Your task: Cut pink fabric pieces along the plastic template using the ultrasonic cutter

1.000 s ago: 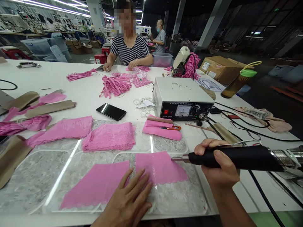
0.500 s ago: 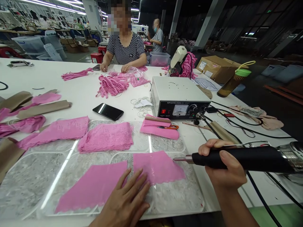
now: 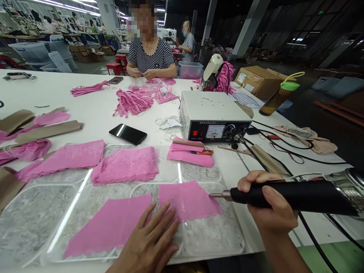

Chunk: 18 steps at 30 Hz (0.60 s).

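Observation:
My left hand (image 3: 155, 231) lies flat with spread fingers, touching the lower left corner of a pink fabric piece (image 3: 184, 200) on a clear patterned mat (image 3: 210, 237). Its fingertips also reach the edge of a second pink piece (image 3: 110, 223) to the left. My right hand (image 3: 270, 201) is wrapped round a black handheld tool (image 3: 301, 195). The tool's metal tip meets the slanted right edge of the right-hand piece. Behind lie folded pink lace pieces (image 3: 126, 165) and a pink stack (image 3: 190, 155) with orange-handled snips (image 3: 203, 152) on it.
A white control box (image 3: 216, 113) stands behind the mat, its cables running right past my right forearm. A phone (image 3: 127, 134) lies left of it. Across the table sits a person (image 3: 150, 57) among pink straps (image 3: 132, 101).
The person across the table has brought both hands together. My hands, the tool and the two pink pieces hold nearly the same places; the view has shifted slightly.

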### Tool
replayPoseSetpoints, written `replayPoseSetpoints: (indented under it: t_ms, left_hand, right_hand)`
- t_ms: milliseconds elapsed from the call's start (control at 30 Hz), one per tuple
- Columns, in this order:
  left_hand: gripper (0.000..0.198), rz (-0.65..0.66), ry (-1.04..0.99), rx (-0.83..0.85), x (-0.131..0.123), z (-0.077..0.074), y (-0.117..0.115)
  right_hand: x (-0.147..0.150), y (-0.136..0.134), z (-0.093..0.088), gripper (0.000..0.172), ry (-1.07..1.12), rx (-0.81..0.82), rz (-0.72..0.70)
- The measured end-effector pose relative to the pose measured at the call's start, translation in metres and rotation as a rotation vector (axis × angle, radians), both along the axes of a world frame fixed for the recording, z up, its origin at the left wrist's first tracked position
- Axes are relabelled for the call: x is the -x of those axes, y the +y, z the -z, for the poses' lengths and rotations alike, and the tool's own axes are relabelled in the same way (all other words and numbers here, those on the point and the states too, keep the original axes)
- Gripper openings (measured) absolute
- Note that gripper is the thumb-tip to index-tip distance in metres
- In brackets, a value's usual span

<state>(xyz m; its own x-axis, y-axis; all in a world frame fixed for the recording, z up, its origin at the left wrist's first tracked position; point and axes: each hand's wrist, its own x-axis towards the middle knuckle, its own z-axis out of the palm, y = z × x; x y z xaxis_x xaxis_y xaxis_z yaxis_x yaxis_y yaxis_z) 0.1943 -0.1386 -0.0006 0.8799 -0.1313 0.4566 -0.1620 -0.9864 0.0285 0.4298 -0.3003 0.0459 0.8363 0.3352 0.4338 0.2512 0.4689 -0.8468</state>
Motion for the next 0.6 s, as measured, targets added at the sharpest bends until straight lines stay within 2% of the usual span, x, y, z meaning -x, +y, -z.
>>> replayPoseSetpoints:
  t_ms: [167, 433, 600]
  left_hand:
    - [0.032, 0.012, 0.004, -0.014, -0.001, -0.001, 0.002]
    - [0.031, 0.026, -0.004, 0.0, -0.002, -0.002, 0.002]
    - [0.033, 0.026, -0.009, -0.001, 0.0, 0.001, 0.002]
  right_hand:
    - [-0.001, 0.001, -0.001, 0.006, 0.005, 0.013, 0.018]
    - [-0.004, -0.025, -0.003, 0.008, 0.076, 0.021, 0.06]
    - [-0.003, -0.027, -0.003, 0.01, 0.063, 0.034, 0.052]
